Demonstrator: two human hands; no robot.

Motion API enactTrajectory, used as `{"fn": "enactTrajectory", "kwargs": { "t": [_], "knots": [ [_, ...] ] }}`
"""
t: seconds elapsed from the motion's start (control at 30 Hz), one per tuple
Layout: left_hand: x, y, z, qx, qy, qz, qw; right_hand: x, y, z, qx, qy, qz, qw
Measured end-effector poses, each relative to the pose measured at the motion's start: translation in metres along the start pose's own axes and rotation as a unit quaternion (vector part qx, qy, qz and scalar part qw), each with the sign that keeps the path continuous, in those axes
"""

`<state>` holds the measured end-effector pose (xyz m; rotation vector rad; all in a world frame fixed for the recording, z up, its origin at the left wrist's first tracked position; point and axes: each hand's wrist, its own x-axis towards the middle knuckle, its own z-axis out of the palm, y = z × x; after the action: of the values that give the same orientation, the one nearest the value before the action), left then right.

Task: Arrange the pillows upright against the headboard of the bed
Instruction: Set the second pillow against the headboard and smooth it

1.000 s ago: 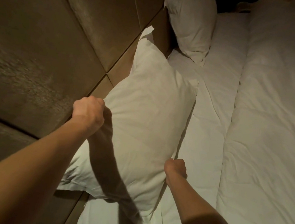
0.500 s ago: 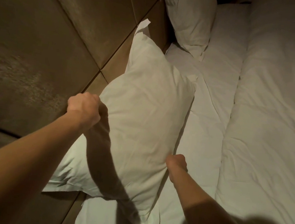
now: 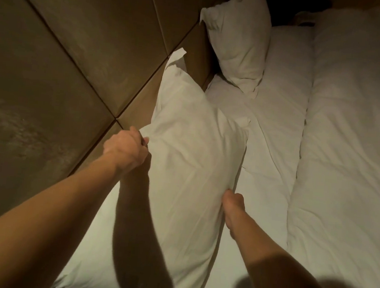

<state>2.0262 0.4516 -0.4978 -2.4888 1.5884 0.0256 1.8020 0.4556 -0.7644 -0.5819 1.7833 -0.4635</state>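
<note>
A large white pillow [image 3: 190,157] stands on edge along the brown padded headboard [image 3: 82,49]. My left hand [image 3: 126,149] grips its upper edge on the headboard side. My right hand [image 3: 233,205] pinches the lower edge on the mattress side, fingers curled into the fabric. A second white pillow [image 3: 239,42] leans upright against the headboard farther along the bed.
A white sheet [image 3: 276,119] covers the mattress beside the pillows. A thick white duvet [image 3: 348,157] lies along the right. The headboard has deep seams between its panels. A dark gap shows past the far pillow.
The near pillow has turned more upright and narrower in view, drawn closer to the headboard. Both hands kept their grip and shifted slightly.
</note>
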Motion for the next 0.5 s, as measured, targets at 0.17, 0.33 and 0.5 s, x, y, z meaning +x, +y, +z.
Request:
{"fn": "enactTrajectory", "kwargs": {
  "t": [0.17,0.33,0.5],
  "knots": [
    [0.014,0.008,0.002,-0.005,-0.008,0.003,1.0,-0.006,-0.015,0.001,0.011,0.008,-0.004,1.0],
    [0.019,0.014,0.003,0.014,-0.001,0.037,0.999,-0.009,-0.023,0.0,-0.034,0.054,-0.026,0.998],
    [0.026,0.004,-0.007,0.077,0.066,0.023,0.995,-0.007,-0.019,-0.017,-0.066,0.128,-0.006,0.989]
  ]
}}
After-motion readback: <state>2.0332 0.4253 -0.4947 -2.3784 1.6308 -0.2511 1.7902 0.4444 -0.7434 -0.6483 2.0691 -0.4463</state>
